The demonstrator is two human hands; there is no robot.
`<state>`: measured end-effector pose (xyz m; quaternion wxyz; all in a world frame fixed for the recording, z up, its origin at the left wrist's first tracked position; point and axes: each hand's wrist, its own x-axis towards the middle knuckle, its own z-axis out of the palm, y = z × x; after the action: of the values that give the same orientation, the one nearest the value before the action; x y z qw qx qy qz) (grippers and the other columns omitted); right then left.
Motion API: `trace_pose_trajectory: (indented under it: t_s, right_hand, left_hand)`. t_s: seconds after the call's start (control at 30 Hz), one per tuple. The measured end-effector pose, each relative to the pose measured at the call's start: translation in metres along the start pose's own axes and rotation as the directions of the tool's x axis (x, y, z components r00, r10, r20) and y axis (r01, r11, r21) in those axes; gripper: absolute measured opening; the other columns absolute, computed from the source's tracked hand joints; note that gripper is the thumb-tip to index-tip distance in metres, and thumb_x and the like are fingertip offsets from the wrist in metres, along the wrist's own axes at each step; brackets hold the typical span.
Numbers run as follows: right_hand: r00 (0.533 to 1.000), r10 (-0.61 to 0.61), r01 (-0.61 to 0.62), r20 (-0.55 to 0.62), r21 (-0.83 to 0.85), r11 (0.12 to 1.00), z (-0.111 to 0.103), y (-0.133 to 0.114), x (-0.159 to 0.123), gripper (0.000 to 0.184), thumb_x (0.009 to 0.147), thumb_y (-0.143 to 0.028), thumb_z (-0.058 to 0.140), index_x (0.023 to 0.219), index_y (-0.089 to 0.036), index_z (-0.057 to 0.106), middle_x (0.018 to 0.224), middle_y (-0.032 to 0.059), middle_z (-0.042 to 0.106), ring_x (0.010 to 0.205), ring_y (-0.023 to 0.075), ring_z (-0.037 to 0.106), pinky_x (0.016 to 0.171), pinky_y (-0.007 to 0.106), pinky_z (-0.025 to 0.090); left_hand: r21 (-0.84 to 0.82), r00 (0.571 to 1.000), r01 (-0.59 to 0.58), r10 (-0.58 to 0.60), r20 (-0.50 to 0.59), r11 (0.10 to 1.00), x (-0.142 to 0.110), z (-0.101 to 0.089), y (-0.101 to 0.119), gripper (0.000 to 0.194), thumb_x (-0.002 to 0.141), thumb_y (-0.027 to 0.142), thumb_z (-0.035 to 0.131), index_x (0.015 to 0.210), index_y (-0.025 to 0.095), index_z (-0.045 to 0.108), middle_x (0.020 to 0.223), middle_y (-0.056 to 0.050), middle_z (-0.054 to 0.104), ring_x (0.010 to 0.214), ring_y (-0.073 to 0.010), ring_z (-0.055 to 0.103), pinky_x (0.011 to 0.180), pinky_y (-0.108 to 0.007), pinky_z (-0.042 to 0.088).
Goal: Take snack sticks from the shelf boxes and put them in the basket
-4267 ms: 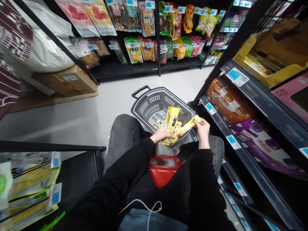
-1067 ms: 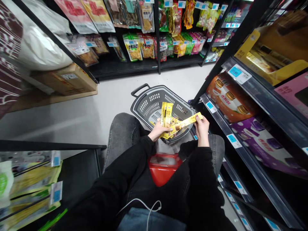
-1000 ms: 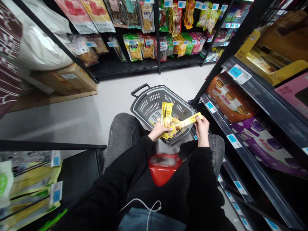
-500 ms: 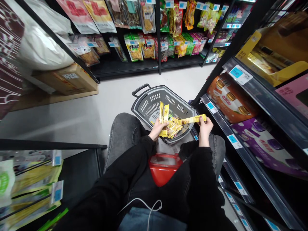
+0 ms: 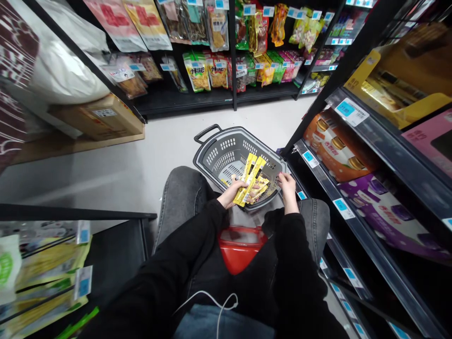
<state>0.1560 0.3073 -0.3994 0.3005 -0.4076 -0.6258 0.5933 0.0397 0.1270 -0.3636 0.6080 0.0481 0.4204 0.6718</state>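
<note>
the basket [image 5: 229, 141] is showing moulded grey plastic, many-sided, rows of narrow slots piercing its walls, a black loop handle [image 5: 207, 133] jutting from one end. the floor [image 5: 169, 146] is looking smooth and pale. a hard, shiny red object [image 5: 240, 256] is sitting between knees in faded grey denim [image 5: 183, 197]; a thin white cord [image 5: 205, 294] is curling across the lap

yellow sachets [image 5: 253, 178] are lying over the near part of the basket, in the left hand [image 5: 233, 192] — long, slim, flat sticks with slick wrappers, print too small to read. at least two are crossing at the bottom and fanning apart at the top, leaning rightward. the left fingers are closing firmly round their lower ends. more yellow packets [image 5: 263, 184] are lying loosely heaped in the basket beneath

the right hand [image 5: 287, 186] is hovering by the basket's right rim, fingers loosely bent, nothing visible between them; cannot tell if they are touching the rim

against the previous frame: the right hand is no longer pulling a stick out sideways — and the left hand's sticks are now slanting rather than standing nearly upright
</note>
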Motion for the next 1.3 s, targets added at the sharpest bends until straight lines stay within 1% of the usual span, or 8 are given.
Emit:
trace_pose_trajectory:
  t_s: [0.1,0.2,0.3,0.43,0.57,0.9,1.1,1.3]
  right_hand:
    - [0.991,0.068,-0.084,0.116,0.135,0.987,0.011,-0.013,-0.01,0.039,0.065,-0.045,0.065,0.092,-0.017,0.061,0.082,0.0048,0.067,0.068,0.0145,0.063,0.065,0.029,0.052]
    - [0.969,0.073,-0.135,0.237,0.256,0.957,0.022,-0.023,-0.021,0.037,0.059,-0.04,0.073,0.086,-0.018,0.059,0.066,-0.0026,0.061,0.058,0.0097,0.057,0.06,0.023,0.049]
    - [0.965,0.021,-0.097,0.263,0.279,0.955,0.029,-0.028,-0.027,0.034,0.056,-0.038,0.075,0.075,-0.018,0.056,0.056,-0.0079,0.05,0.052,0.0074,0.05,0.056,0.021,0.047]
    - [0.966,0.02,-0.103,0.257,0.314,0.944,0.031,-0.031,-0.031,0.034,0.053,-0.032,0.077,0.075,-0.017,0.056,0.06,-0.0065,0.055,0.054,0.008,0.052,0.057,0.022,0.047]
    - [0.976,0.069,-0.129,0.204,0.296,0.946,0.031,-0.036,-0.033,0.034,0.054,-0.035,0.076,0.076,-0.016,0.057,0.066,-0.0021,0.062,0.06,0.0113,0.057,0.056,0.023,0.048]
    - [0.995,0.104,-0.101,0.003,0.262,0.96,0.023,-0.036,-0.027,0.03,0.058,-0.039,0.071,0.069,-0.015,0.057,0.059,-0.0022,0.06,0.049,0.0099,0.053,0.046,0.022,0.044]
    - [0.974,0.144,-0.069,-0.177,0.374,0.925,0.004,-0.033,-0.014,0.035,0.056,-0.041,0.073,0.072,-0.015,0.056,0.06,-0.0032,0.059,0.047,0.0082,0.053,0.047,0.022,0.047]
    - [0.968,0.137,-0.056,-0.21,0.353,0.934,-0.005,-0.034,-0.011,0.035,0.056,-0.041,0.074,0.07,-0.017,0.052,0.059,-0.0044,0.058,0.046,0.0071,0.053,0.046,0.021,0.047]
  left_hand:
    - [0.021,0.998,0.028,-0.029,0.059,0.999,0.001,-0.001,-0.003,0.056,0.072,0.016,0.045,0.127,0.003,0.044,0.091,-0.019,0.071,0.058,-0.0201,0.065,0.045,-0.029,0.051]
    - [0.076,0.994,0.049,-0.057,0.098,0.996,0.0,-0.001,-0.006,0.055,0.073,0.018,0.05,0.126,0.002,0.046,0.086,-0.018,0.071,0.052,-0.0178,0.062,0.041,-0.025,0.046]
    - [0.162,0.991,0.034,-0.054,0.124,0.986,-0.002,0.001,-0.007,0.054,0.071,0.018,0.062,0.122,0.005,0.052,0.078,-0.014,0.072,0.048,-0.0139,0.059,0.038,-0.02,0.041]
    - [0.23,0.994,0.024,-0.047,0.095,0.973,-0.002,0.002,-0.007,0.047,0.065,0.016,0.072,0.11,0.009,0.06,0.084,-0.014,0.072,0.052,-0.0145,0.062,0.041,-0.021,0.047]
    - [0.246,0.994,0.061,-0.081,0.074,0.967,-0.002,0.004,-0.008,0.042,0.065,0.017,0.073,0.103,0.008,0.062,0.097,-0.02,0.07,0.056,-0.0174,0.065,0.044,-0.025,0.052]
    - [0.192,0.981,0.093,-0.123,0.147,0.977,-0.006,0.009,-0.005,0.064,0.055,0.004,0.077,0.114,0.012,0.053,0.102,-0.018,0.069,0.079,-0.0252,0.07,0.059,-0.03,0.059]
    - [0.125,1.0,0.005,-0.001,-0.027,0.992,-0.001,0.007,-0.005,0.048,0.059,0.005,0.074,0.103,0.01,0.055,0.091,-0.016,0.069,0.072,-0.0244,0.07,0.056,-0.03,0.059]
    - [0.086,0.989,-0.046,0.057,-0.137,0.995,0.0,0.007,-0.003,0.033,0.067,0.01,0.071,0.096,0.01,0.054,0.077,-0.009,0.067,0.061,-0.0164,0.068,0.05,-0.023,0.057]
